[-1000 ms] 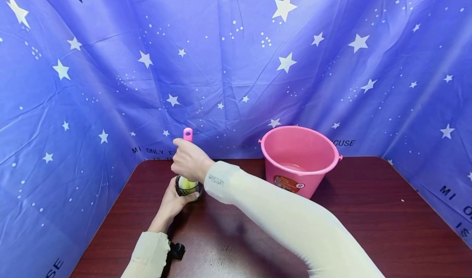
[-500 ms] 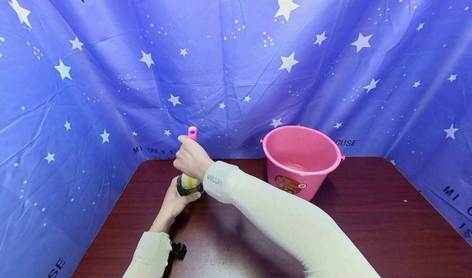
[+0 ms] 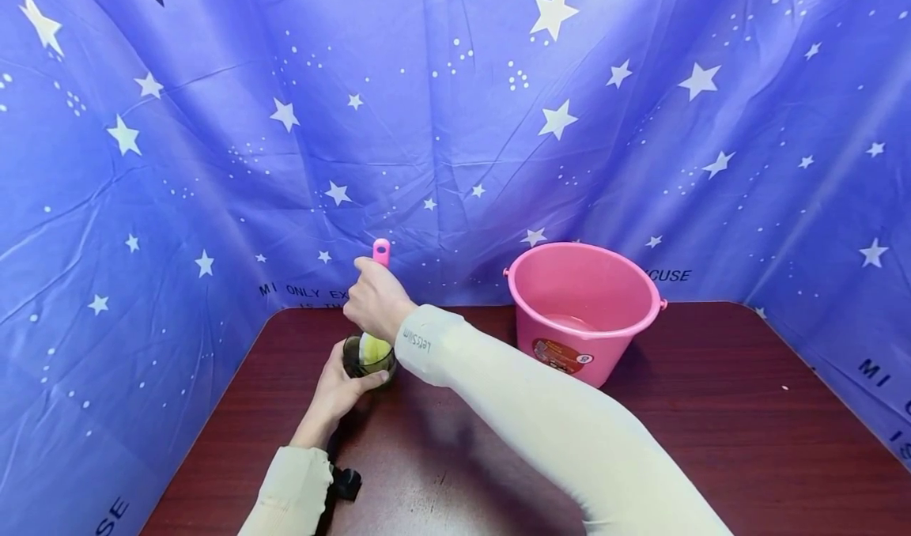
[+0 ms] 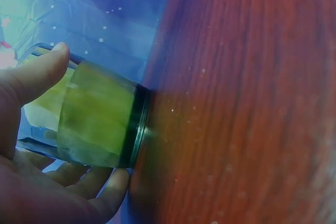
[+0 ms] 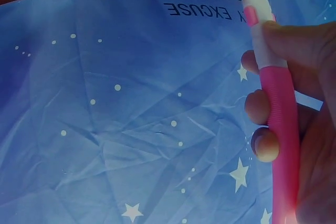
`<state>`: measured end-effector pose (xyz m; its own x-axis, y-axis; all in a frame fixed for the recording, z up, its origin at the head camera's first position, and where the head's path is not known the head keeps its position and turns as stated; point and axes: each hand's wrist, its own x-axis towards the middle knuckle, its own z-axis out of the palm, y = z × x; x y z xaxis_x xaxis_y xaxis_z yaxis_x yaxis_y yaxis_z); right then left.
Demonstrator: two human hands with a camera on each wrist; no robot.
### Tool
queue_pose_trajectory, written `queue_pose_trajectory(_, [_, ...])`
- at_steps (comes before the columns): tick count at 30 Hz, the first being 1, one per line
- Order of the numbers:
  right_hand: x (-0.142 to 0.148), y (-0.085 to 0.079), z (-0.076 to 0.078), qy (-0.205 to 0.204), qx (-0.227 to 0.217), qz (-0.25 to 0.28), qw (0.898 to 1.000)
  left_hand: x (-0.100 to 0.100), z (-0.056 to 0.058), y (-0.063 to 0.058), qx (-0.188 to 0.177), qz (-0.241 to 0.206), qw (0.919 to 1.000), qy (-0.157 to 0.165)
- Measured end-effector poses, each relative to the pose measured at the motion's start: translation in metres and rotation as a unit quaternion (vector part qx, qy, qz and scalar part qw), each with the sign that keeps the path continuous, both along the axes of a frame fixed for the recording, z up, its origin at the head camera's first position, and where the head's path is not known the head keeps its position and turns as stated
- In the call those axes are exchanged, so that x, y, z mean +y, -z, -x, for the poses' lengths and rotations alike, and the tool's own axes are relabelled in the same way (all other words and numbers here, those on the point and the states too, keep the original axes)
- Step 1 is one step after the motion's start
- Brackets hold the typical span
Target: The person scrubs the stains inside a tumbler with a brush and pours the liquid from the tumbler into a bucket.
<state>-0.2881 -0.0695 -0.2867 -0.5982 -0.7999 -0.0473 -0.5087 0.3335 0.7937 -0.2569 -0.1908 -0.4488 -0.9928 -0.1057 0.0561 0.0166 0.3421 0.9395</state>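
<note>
My left hand [image 3: 338, 386] grips a dark, see-through drinking glass [image 3: 379, 368], its thumb over the near side and its fingers around the other. In the left wrist view the base of the glass [image 4: 105, 114] stands right at the table surface. My right hand [image 3: 377, 299] holds a cup brush by its pink handle [image 5: 279, 108], with fingers and thumb wrapped around the grip. The yellow and white sponge head [image 3: 374, 349] of the brush sits inside the glass. Above the right hand, the handle's end with its hanging hole sticks up.
A pink bucket [image 3: 532, 326] with an oval label stands to the right at the back of the dark red wooden table [image 3: 712, 425]. Behind hangs a blue curtain [image 3: 441, 149] with white stars. A black strap piece [image 3: 347, 484] shows at the left wrist.
My right hand and the brush handle have shifted rightward and slightly up, the sponge moving toward the right side of the glass. The left hand keeps its hold with little movement.
</note>
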Motion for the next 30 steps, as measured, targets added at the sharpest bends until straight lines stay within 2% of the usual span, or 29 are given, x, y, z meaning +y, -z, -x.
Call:
queue_pose_trajectory(21, [0.0035, -0.0019, -0.0043, -0.067, -0.011, 0.007, 0.998, -0.0008, -0.0031, -0.0018, 0.014, -0.004, 0.9999, 0.007])
queue_pose_trajectory(30, [0.0051, 0.0004, -0.0055, -0.085, 0.008, 0.009, 0.996, 0.0006, -0.0008, -0.0007, 0.021, -0.01, 0.9996, 0.014])
